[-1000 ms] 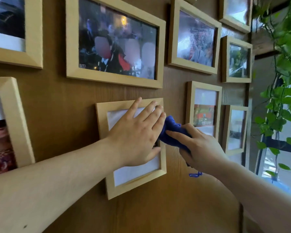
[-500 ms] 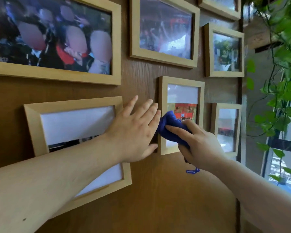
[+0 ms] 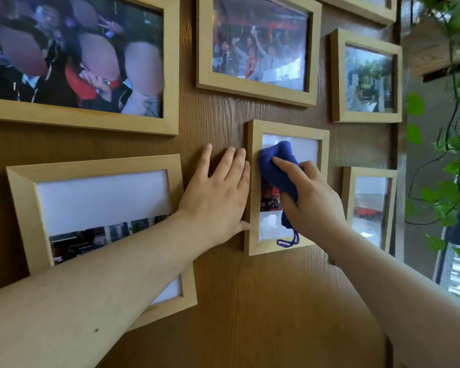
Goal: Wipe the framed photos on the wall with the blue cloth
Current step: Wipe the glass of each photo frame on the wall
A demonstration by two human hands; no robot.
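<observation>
1. Pressing the bunched blue cloth (image 3: 276,168) against the glass of the small upright framed photo (image 3: 287,128), my right hand (image 3: 311,200) had its fingers curled around the cloth, the forefinger lying along its top.
2. A blue hanging loop (image 3: 288,241) dangled from the cloth over the lower part of that frame's glass.
3. My left hand (image 3: 218,197) lay flat on the wood-grain wall (image 3: 223,301) just beside the frame, fingers straight and slightly spread, the little finger and the thumb tip touching the frame's left edge.
4. My left forearm crossed the tilted landscape frame (image 3: 24,208) at lower left.
5. Above hung a large group photo (image 3: 77,54) and a crowd photo (image 3: 258,43); to the right, two smaller frames (image 3: 367,75) (image 3: 369,208) and green vine leaves (image 3: 457,187).
6. No writing or label in any of the photos was clear enough for me to read.
</observation>
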